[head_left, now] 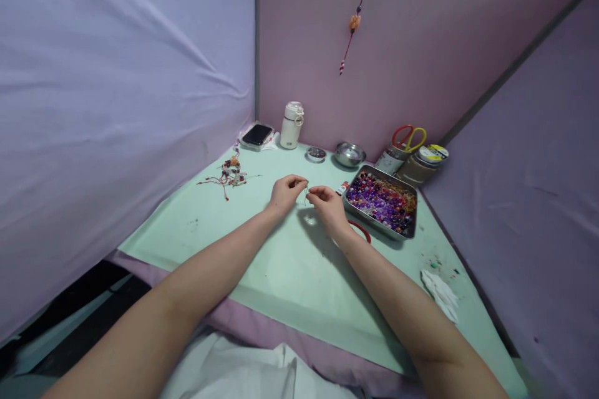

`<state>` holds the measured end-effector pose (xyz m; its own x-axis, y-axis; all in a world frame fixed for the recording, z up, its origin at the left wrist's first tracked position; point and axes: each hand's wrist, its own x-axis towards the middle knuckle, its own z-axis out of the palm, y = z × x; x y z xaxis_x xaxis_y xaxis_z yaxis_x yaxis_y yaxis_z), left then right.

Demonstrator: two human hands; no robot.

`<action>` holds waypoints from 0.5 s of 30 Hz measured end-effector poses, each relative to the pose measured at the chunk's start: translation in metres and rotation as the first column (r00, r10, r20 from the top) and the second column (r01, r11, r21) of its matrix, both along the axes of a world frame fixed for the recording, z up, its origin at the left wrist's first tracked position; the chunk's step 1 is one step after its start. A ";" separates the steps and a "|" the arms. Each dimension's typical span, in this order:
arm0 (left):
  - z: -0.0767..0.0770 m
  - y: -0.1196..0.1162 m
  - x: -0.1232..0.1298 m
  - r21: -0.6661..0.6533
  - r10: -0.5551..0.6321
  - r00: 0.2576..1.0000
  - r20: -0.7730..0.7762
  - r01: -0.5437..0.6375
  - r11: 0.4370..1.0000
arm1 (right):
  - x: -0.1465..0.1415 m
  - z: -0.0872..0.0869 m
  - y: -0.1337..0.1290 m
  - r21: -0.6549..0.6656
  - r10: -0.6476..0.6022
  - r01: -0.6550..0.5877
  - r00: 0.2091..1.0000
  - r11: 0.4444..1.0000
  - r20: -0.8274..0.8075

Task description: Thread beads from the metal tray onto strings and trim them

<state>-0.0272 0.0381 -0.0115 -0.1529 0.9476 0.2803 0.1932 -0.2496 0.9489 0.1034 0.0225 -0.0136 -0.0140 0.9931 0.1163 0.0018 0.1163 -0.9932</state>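
Note:
Above the middle of the table, my left hand [286,193] pinches a thin greenish cord [306,191] between thumb and forefinger. Facing it, my right hand [327,204] is closed at the fingertips on the same cord, a little lower. A short end of the cord dangles between the two hands. Whether a bead sits on it is too small to tell. Close to my right wrist lies a red-handled tool [360,230], partly hidden by that hand. A metal tray [379,224] full of purple, red and orange beads stands just right of my right hand.
Finished-looking beaded cords [229,176] lie at the left. Along the back stand a phone [258,134], a white bottle [291,128], a small round tin [316,154], a metal bowl [350,154], scissors [409,138] in a jar and a lidded jar [418,167]. A white cloth [440,296] lies right.

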 end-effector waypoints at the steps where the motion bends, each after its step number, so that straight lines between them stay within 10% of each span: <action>1: 0.000 0.000 0.000 -0.001 -0.002 1.000 -0.002 0.002 1.000 | 0.000 0.000 0.000 -0.002 0.002 -0.002 1.000 1.000 0.006; 15: -0.001 -0.003 0.002 0.021 -0.035 0.999 -0.041 0.036 0.999 | 0.001 0.000 0.002 -0.038 -0.017 0.015 0.999 0.999 -0.032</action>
<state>-0.0247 0.0355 -0.0128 -0.1077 0.9458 0.3064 0.2219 -0.2775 0.9347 0.1046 0.0246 -0.0139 0.0051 0.9969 0.0784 -0.0285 0.0785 -0.9965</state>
